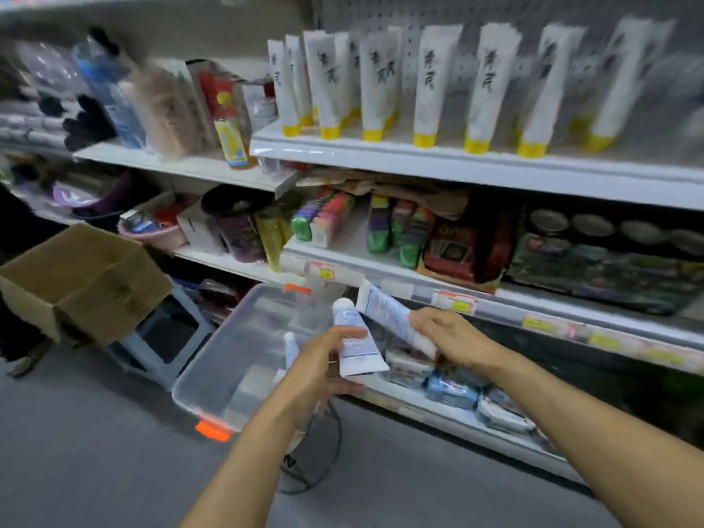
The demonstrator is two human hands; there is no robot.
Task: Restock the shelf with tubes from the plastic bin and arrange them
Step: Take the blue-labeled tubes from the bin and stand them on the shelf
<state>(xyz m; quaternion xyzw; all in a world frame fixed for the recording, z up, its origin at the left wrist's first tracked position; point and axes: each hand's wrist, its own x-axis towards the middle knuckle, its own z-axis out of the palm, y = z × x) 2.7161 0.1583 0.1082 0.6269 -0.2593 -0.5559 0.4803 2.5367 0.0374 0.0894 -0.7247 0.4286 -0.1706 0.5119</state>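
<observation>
Gripping a white tube (pixel 357 346), the left hand (pixel 324 362) hangs over the plastic bin (pixel 213 356); the right hand (pixel 445 333) clasps a second tube (pixel 388 314) beside it.

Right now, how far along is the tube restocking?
Looks done: a row of yellow-capped tubes stands on the upper shelf. In hand: the left hand grips a white tube, the right hand a second tube. Left: shelving those two, plus at least a third tube lying in the plastic bin.
</observation>
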